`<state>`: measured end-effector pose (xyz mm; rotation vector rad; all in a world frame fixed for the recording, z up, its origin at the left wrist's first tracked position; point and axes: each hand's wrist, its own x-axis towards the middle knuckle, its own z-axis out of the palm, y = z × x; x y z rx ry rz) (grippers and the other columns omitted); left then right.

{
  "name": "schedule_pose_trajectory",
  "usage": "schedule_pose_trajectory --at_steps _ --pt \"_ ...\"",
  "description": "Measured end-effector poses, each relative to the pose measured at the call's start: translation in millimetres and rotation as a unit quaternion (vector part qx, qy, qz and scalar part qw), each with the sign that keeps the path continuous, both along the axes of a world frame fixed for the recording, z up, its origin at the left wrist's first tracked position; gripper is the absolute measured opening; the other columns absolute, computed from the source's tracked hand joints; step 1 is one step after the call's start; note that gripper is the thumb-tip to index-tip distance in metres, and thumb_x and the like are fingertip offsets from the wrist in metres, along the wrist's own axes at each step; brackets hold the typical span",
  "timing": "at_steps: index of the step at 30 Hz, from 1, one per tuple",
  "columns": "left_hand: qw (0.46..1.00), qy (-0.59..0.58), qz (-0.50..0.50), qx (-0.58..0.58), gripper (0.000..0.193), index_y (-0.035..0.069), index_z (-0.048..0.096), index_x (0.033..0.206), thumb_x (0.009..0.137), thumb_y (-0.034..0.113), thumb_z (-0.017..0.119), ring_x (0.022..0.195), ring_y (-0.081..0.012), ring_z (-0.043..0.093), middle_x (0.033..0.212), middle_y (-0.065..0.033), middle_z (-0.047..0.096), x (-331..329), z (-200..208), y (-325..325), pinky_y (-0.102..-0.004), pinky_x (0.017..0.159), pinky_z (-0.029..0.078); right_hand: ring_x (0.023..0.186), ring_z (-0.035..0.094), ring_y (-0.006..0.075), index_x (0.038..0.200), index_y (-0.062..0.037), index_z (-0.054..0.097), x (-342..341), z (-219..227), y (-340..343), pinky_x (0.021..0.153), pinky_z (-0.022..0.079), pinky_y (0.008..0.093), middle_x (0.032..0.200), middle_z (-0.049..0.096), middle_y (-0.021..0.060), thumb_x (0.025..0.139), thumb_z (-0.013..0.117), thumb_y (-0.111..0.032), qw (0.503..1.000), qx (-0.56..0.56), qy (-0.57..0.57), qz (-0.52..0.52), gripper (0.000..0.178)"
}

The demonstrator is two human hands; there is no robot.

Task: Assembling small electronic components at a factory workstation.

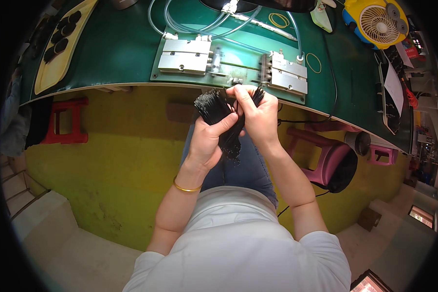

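Observation:
Over my lap, at the table's front edge, my left hand [209, 138] is closed around a thick bundle of thin black strands [211, 105], perhaps wires. The bundle's cut-looking ends fan out at its upper left, and its lower end hangs below my fingers. My right hand [260, 117] is closed beside it, thumb and index finger pinched near the table edge, with black strands between its fingers. Just beyond my hands, a fixture plate [233, 73] carries a left metal block [185, 56] and a right metal block [289, 75]. Small fittings between the blocks look blurred.
Clear air hoses [219, 22] run to the blocks across the green table [117, 44]. A yellow tray [51, 73] with black bundles lies at the far left. A yellow fan [377, 24] stands far right. Below are a red stool [68, 121] and a pink stool [321, 155].

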<state>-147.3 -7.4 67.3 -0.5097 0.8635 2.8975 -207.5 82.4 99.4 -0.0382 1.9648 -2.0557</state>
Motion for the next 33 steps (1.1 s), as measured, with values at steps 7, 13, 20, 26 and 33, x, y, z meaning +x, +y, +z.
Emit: schedule_pose_trajectory --at_steps 7,13,20,26,33 --pt "1.000 -0.019 0.006 -0.020 0.011 0.003 0.053 0.091 0.081 0.004 0.056 0.067 -0.0129 0.054 0.081 -0.0031 0.055 -4.2 10.4 1.5 -0.0256 0.057 0.047 0.037 0.043 0.0029 0.074 -0.0005 0.064 -5.0 -3.3 -1.7 0.029 0.030 0.0182 0.051 0.052 -0.0008 0.083 0.055 -0.017 1.000 -0.014 0.001 -0.011 0.021" --pt "1.000 -0.015 -0.008 -0.012 0.011 0.003 0.053 0.092 0.081 0.005 0.056 0.068 -0.0130 0.055 0.081 -0.0031 0.054 -4.9 8.0 2.0 -0.0259 0.058 0.047 0.045 0.042 0.0021 0.073 0.0003 0.063 -6.3 1.1 0.0 0.042 0.032 0.0169 0.052 0.049 -0.0027 0.082 0.056 -0.014 0.999 0.001 -0.034 0.000 0.018" --pt "1.000 -0.011 -0.002 0.004 0.010 0.003 0.053 0.091 0.082 0.005 0.055 0.069 -0.0135 0.055 0.082 -0.0036 0.055 -3.0 8.3 3.1 -0.0263 0.059 0.047 0.041 0.041 0.0026 0.070 -0.0007 0.063 -4.4 4.0 -0.2 0.035 0.029 0.0168 0.051 0.050 -0.0015 0.082 0.058 -0.018 1.000 0.010 -0.029 -0.006 0.021" --pt "1.000 -0.010 0.015 0.008 0.017 0.003 0.056 0.096 0.079 0.001 0.057 0.074 -0.0134 0.057 0.085 -0.0044 0.059 -0.3 5.7 0.6 -0.0266 0.057 0.049 0.037 0.043 0.0034 0.069 0.0002 0.062 0.6 -3.0 -1.3 0.029 0.030 0.0179 0.051 0.053 0.0006 0.081 0.061 -0.020 0.998 -0.031 0.042 -0.019 0.023" --pt "1.000 -0.015 0.018 0.014 0.016 0.002 0.057 0.094 0.078 0.000 0.057 0.070 -0.0136 0.057 0.085 -0.0048 0.059 -0.2 5.9 0.8 -0.0263 0.055 0.048 0.038 0.043 0.0030 0.073 0.0003 0.063 4.8 4.2 -3.0 0.030 0.030 0.0181 0.052 0.053 0.0001 0.083 0.057 -0.016 0.999 -0.008 0.033 -0.018 0.020"
